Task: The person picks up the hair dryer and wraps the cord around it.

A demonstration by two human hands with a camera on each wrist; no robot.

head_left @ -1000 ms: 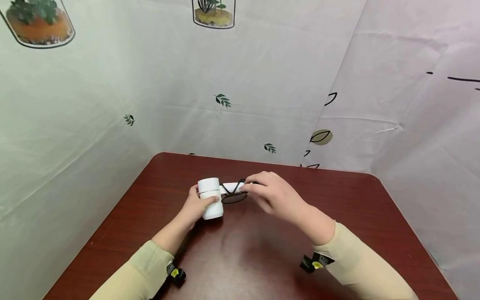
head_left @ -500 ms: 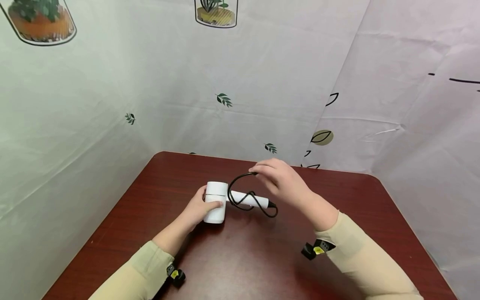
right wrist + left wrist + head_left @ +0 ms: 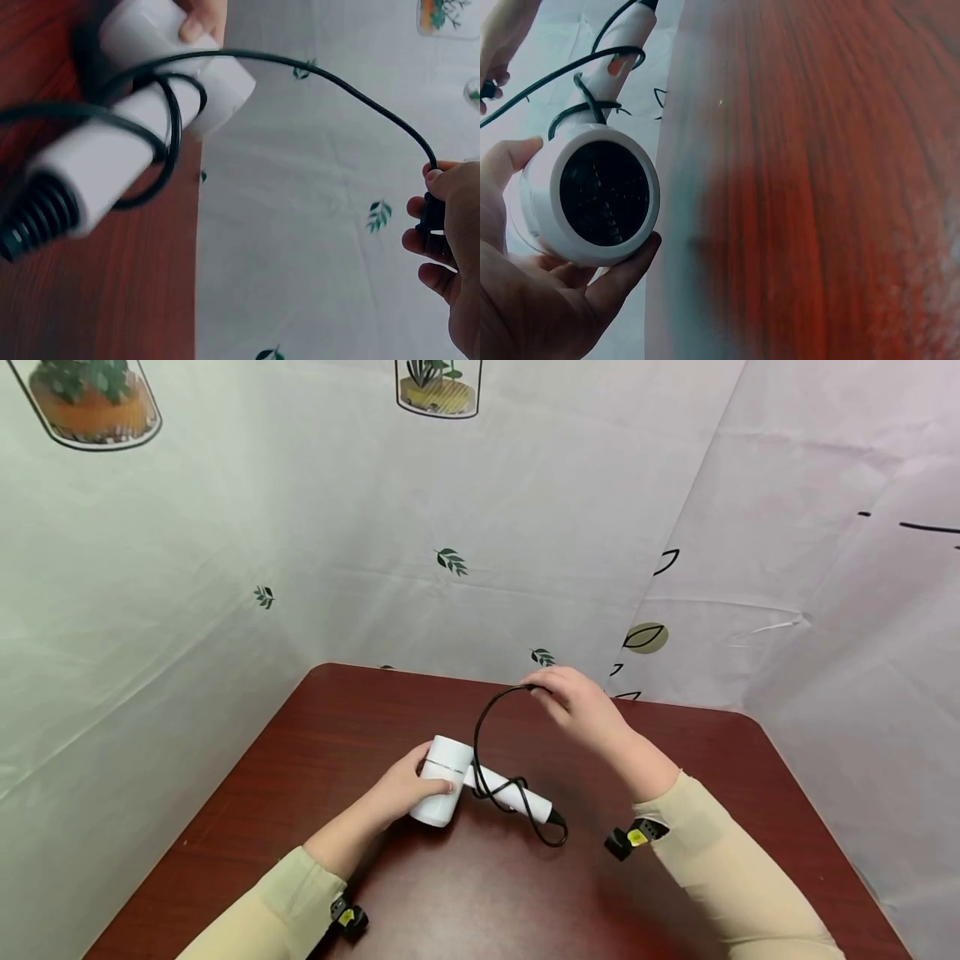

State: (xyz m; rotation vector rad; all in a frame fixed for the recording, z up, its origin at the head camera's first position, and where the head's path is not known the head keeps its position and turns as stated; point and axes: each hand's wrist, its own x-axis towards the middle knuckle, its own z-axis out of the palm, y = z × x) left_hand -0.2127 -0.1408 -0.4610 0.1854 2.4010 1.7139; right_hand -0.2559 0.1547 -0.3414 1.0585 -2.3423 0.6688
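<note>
A white hair dryer (image 3: 448, 768) is held over the table by my left hand (image 3: 405, 787), its thumb across the barrel and fingers curled behind. In the left wrist view the dryer's round dark grille (image 3: 604, 193) faces the camera. Its handle (image 3: 517, 795) slopes down to the right, with the black cord (image 3: 477, 735) looped around it. Farther back, my right hand (image 3: 585, 710) pinches the cord's end, raised above the handle. The right wrist view shows a black plug (image 3: 433, 212) between that hand's thumb and fingers. From there the cord arcs back to the handle.
The dark red wooden table (image 3: 300, 752) extends on all sides beneath both hands. Behind it and at the sides hang pale printed sheets (image 3: 525, 510). A strapped black wrist camera (image 3: 630, 838) sits on the right sleeve, another black camera (image 3: 349, 918) on the left.
My right hand has drawn the cord up and back, away from the handle, freeing a longer arc. My left hand has shifted right and tilted the dryer, so the handle points lower.
</note>
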